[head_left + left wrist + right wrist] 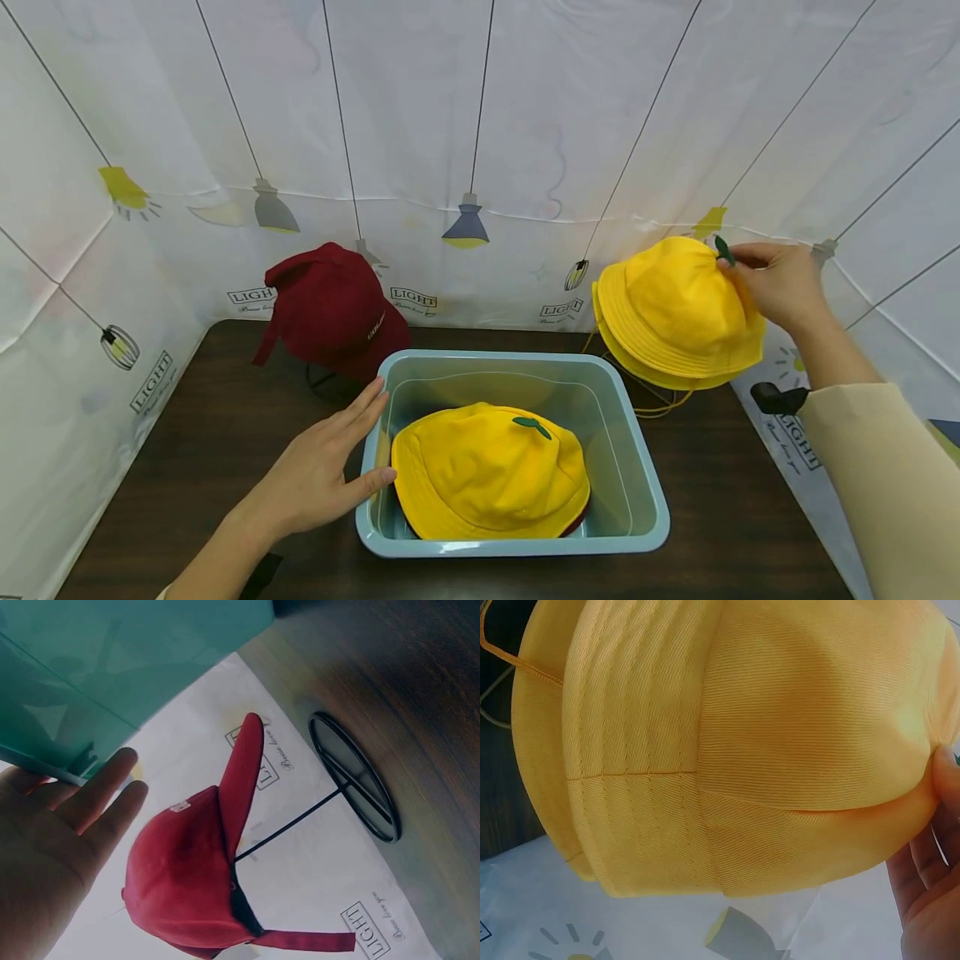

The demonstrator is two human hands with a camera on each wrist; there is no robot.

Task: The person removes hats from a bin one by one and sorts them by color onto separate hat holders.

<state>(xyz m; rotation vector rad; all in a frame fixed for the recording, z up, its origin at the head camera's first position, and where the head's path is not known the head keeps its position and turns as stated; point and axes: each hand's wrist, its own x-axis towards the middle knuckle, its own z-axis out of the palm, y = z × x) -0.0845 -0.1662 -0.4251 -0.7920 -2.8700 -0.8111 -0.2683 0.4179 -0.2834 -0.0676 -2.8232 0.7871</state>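
Note:
My right hand [780,279] pinches the crown of a yellow bucket hat [675,308] at the right, beside its green leaf tab [723,250]. Below its brim shows a second yellow brim [544,765] with a cord. Fingers straight, my left hand [322,467] rests against the left rim of a light blue plastic tub [637,467]. Inside the tub lies another yellow bucket hat [487,475] with a green leaf, and a sliver of dark red shows under its brim. A dark red baseball cap [330,308] hangs on a black wire stand [352,780] near my left hand.
The dark wooden table [187,500] meets a white printed sheet [525,100] that rises behind and at both sides. A yellow cord [667,408] dangles onto the table right of the tub.

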